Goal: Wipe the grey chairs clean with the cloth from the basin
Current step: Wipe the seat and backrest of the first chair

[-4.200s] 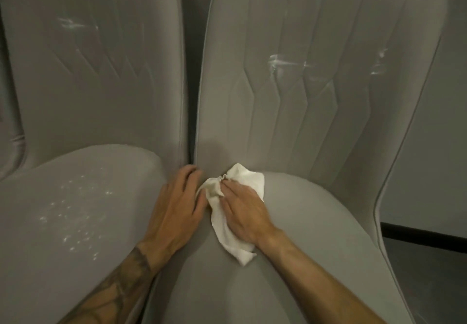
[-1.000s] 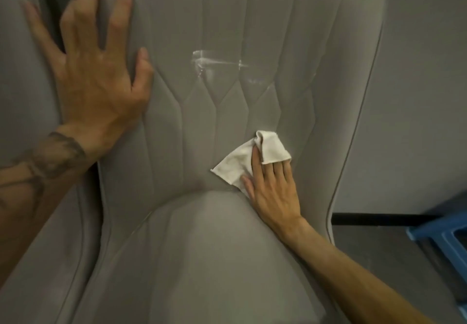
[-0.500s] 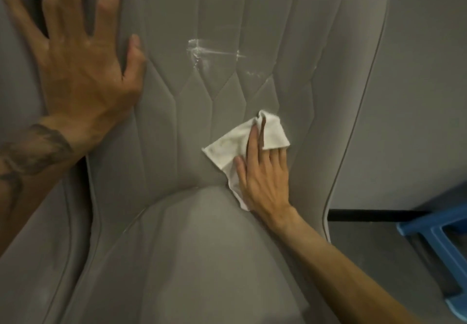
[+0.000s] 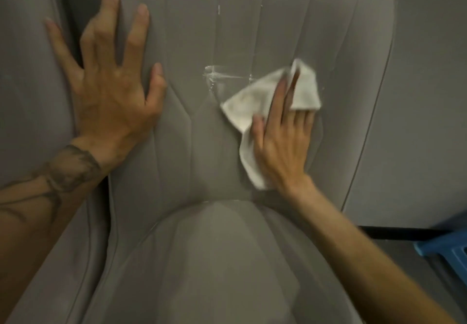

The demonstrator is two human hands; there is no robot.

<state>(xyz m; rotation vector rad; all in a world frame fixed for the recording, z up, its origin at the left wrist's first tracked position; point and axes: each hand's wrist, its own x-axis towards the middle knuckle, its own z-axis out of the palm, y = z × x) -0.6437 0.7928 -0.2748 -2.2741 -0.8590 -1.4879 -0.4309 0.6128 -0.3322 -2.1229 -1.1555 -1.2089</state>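
A grey upholstered chair [image 4: 227,260] fills the middle of the view, its quilted backrest [image 4: 192,33] upright. A white smear [image 4: 214,77] marks the backrest's centre. My right hand [image 4: 283,141] presses a crumpled white cloth [image 4: 247,106] flat against the backrest, fingers straight, just right of the smear. With fingers spread, my left hand [image 4: 111,86] rests on the backrest's left edge. A second grey chair [image 4: 27,96] stands close on the left.
A grey wall [image 4: 424,96] with a black skirting strip [image 4: 404,232] rises to the right of the chair. A blue plastic object [image 4: 447,248] shows at the right edge, low down. The narrow gap between the two chairs lies under my left hand.
My right hand has slid the cloth up the backrest from the seat crease to beside the smear. My left hand stays spread on the backrest's left edge.
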